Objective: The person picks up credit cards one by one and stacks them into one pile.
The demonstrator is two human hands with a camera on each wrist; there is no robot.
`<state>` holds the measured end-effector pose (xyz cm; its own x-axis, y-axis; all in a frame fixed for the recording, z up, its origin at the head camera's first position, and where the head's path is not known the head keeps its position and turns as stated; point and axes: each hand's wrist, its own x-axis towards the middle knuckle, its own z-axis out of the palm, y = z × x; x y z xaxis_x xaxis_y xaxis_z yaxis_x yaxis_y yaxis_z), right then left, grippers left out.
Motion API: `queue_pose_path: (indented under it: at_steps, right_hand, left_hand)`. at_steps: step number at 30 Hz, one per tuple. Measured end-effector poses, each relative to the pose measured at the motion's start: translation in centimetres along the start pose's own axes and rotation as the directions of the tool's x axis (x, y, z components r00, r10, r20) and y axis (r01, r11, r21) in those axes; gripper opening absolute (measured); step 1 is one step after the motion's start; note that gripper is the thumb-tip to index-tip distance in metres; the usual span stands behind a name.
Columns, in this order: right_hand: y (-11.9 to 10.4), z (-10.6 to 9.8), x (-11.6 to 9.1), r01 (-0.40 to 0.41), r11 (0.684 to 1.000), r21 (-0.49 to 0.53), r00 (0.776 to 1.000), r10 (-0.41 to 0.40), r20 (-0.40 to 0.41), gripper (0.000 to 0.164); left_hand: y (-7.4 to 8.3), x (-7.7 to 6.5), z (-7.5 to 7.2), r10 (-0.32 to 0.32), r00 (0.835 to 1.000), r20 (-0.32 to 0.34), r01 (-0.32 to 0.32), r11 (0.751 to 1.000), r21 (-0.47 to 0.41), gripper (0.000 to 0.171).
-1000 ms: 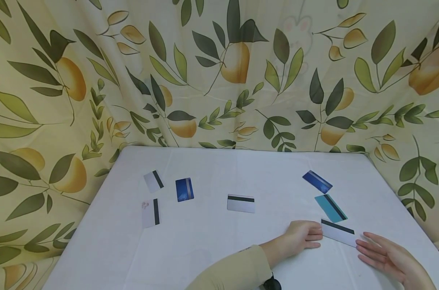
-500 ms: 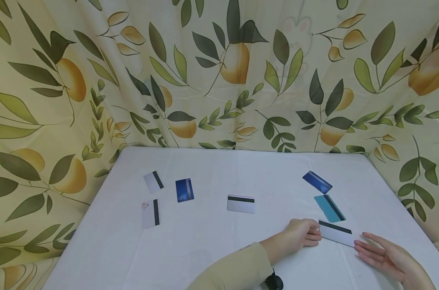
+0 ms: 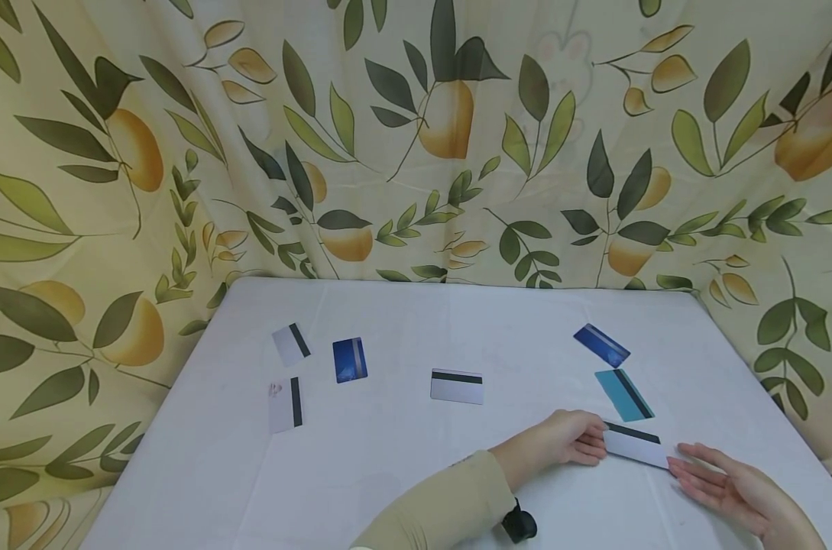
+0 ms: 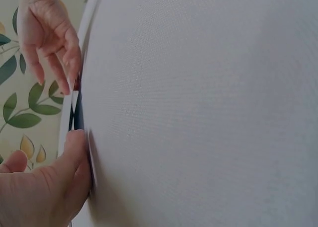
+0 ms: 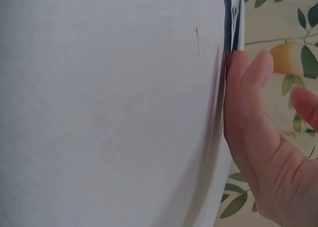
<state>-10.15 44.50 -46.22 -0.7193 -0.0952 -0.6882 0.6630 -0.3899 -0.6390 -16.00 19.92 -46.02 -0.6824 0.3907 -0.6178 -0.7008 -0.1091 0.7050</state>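
Observation:
A white card with a black magnetic stripe (image 3: 634,447) lies slantwise on the table at the right front, between the two hands. My left hand (image 3: 577,438) has its fingertips at the card's left end, the fingers loosely bent. At the opposite end, the outstretched fingers of my right hand (image 3: 732,485) meet the card's right edge, thumb apart. Just behind lies a teal striped card (image 3: 625,395), and farther back a blue card (image 3: 601,345). From both wrists the table surface is seen almost edge-on, with my right hand (image 5: 263,127) low beside it.
Near the table's middle lies another white striped card (image 3: 456,387). On the left are a blue card (image 3: 350,360) and two pale striped cards, one behind (image 3: 291,344) and one in front (image 3: 286,405). A leaf-and-fruit patterned curtain (image 3: 402,191) hangs behind the white table (image 3: 360,473).
The white card between the hands has slid slightly left and towards the front. My right hand has followed it left. The teal card has shifted slightly left; the other cards stay put.

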Motion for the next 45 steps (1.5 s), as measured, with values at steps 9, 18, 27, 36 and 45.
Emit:
queue_pose_path:
  at_steps: [9,18,27,36,45]
  right_hand:
    - [0.3,0.0,0.0,-0.004,1.0,-0.026,1.0,0.004,-0.012,0.021]
    - [0.5,0.6,-0.3,-0.016,1.0,0.017,0.994,0.014,0.105,0.015]
    - [0.4,1.5,0.0,0.01,0.998,-0.054,0.999,-0.008,0.032,0.012]
    - [0.6,2.1,0.0,0.019,0.992,-0.127,0.998,-0.01,0.07,0.01]
    - [0.7,3.3,-0.2,0.0,0.98,-0.201,0.999,0.007,0.035,0.022]
  left_hand:
    - [0.3,-0.3,0.0,0.0,0.999,-0.037,0.002,0.999,0.045,0.014]
    - [0.2,-0.2,-0.3,0.021,0.998,-0.054,-0.017,0.997,0.075,0.01]
    - [-0.2,-0.4,-0.2,0.04,0.993,-0.109,-0.028,0.993,0.111,0.01]
    - [-0.3,-1.0,0.0,0.084,0.979,-0.186,-0.06,0.989,0.133,0.01]
    - [-0.5,-0.7,-0.1,0.123,0.963,-0.24,-0.101,0.989,0.104,0.01]
